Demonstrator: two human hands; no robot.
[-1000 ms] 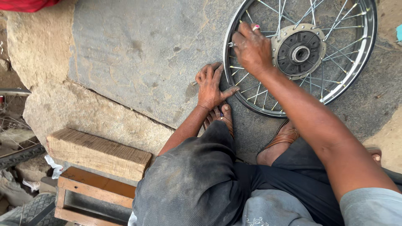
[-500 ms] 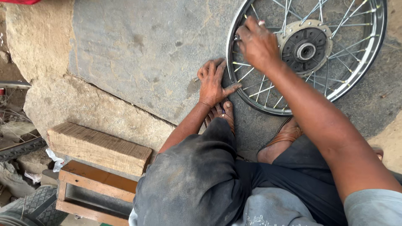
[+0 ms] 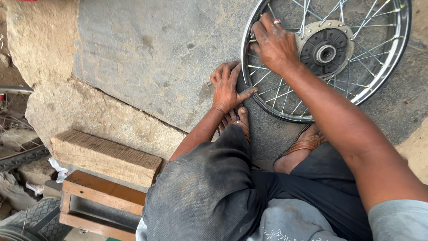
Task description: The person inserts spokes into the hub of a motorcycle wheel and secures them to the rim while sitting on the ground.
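A spoked metal wheel (image 3: 383, 76) with a dark hub (image 3: 325, 53) lies flat on a grey stone slab (image 3: 156, 53). My left hand (image 3: 226, 87) rests at the rim's left edge, its thumb laid on the rim and its curled fingers on the stone. Left of the hub, my right hand (image 3: 274, 44) is closed over the spokes. A small red-tipped thing (image 3: 277, 21) shows at its fingers; I cannot tell what it is. My sandalled feet (image 3: 307, 140) sit just below the wheel.
A rough stone edge (image 3: 89, 111) borders the slab on the left. Below it lie a wooden block (image 3: 104, 156) and a wooden frame (image 3: 102, 201). A tyre (image 3: 31, 218) and another spoked wheel (image 3: 13, 147) are at the far left.
The view has shifted a little to the right and nearer. Both hands keep their places on the wheel.
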